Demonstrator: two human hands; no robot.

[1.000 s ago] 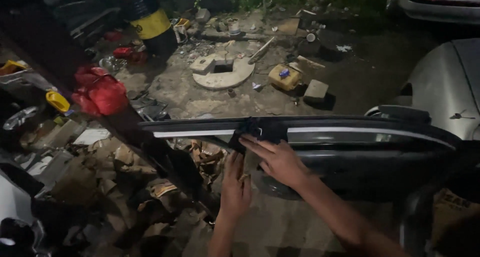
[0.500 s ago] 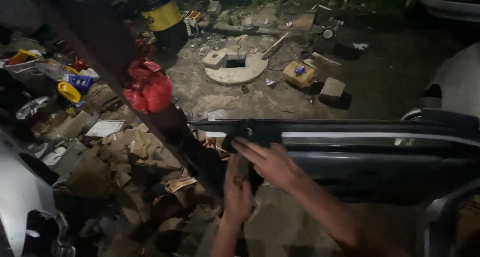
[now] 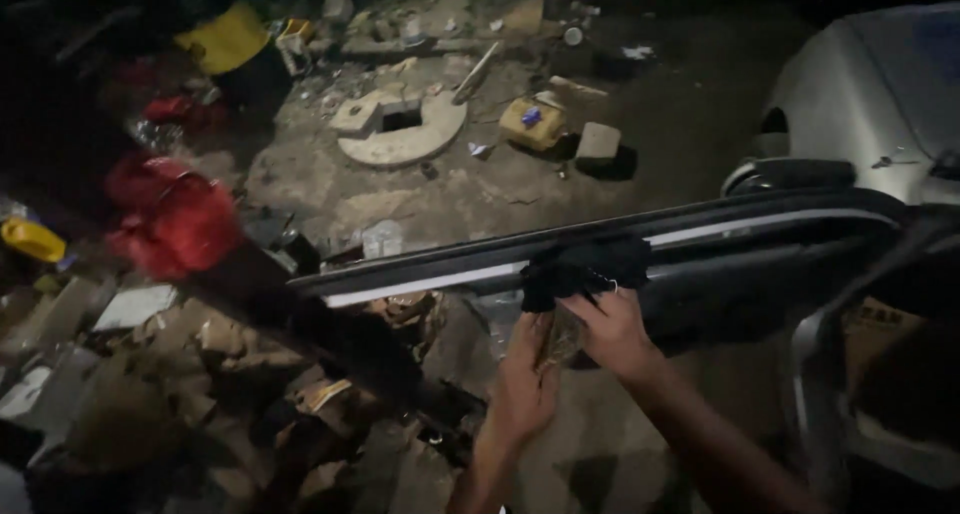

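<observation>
Two bare hands work together at the upper edge of a dark car door (image 3: pixel 760 274), which stands open and crosses the view from left to right. A black cloth (image 3: pixel 585 266) hangs over this edge, just beside the pale strip (image 3: pixel 430 284) that runs along the door top. The right hand (image 3: pixel 615 332) is under the cloth with its fingers bent up against the lower border, so it seems to pinch or press the cloth, though the dim light does not let me say this with certainty. The left hand (image 3: pixel 525 389) is a little lower and touches a small, pale, half-transparent thing (image 3: pixel 562 339) between both hands; what it is, and whether the fingers are closed on it, I cannot tell. As I judge it, the work is somewhere in the middle: the cloth is already placed on the door edge, but the hands are busy there and nothing looks finished or put away. Behind the door lies rough ground with a round concrete slab (image 3: pixel 400 134), a yellow canister (image 3: pixel 532 124) and a grey block (image 3: pixel 598 144). At the left are a red bundle (image 3: pixel 175 219) and cardboard scraps (image 3: pixel 150 334), and a silver car (image 3: pixel 880 104) stands at the right.
</observation>
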